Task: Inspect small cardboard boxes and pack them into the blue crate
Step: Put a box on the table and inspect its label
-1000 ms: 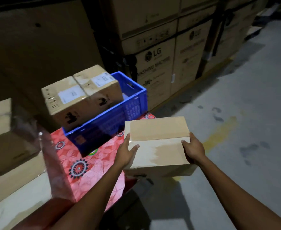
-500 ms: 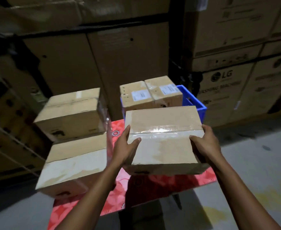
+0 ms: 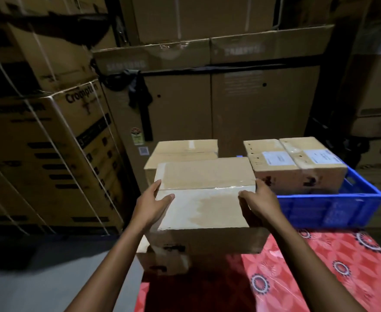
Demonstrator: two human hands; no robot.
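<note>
I hold a taped cardboard box (image 3: 204, 199) in front of me, above the left part of the red table. My left hand (image 3: 150, 204) grips its left side, thumb lying on the top face. My right hand (image 3: 260, 202) grips its right side the same way. The blue crate (image 3: 333, 207) stands on the table to the right, with two labelled boxes (image 3: 295, 166) side by side in it, rising above its rim. Behind the held box is another plain box (image 3: 182, 152), and a further box (image 3: 162, 260) shows just beneath the held one.
The table wears a red patterned cloth (image 3: 333, 271). Tall stacked appliance cartons (image 3: 50, 143) wall in the left and back. Grey floor (image 3: 39, 284) lies at the lower left.
The view has swung left while both hands carried the box leftward. It has moved from in front of the crate to above the stacked boxes at the table's left end.
</note>
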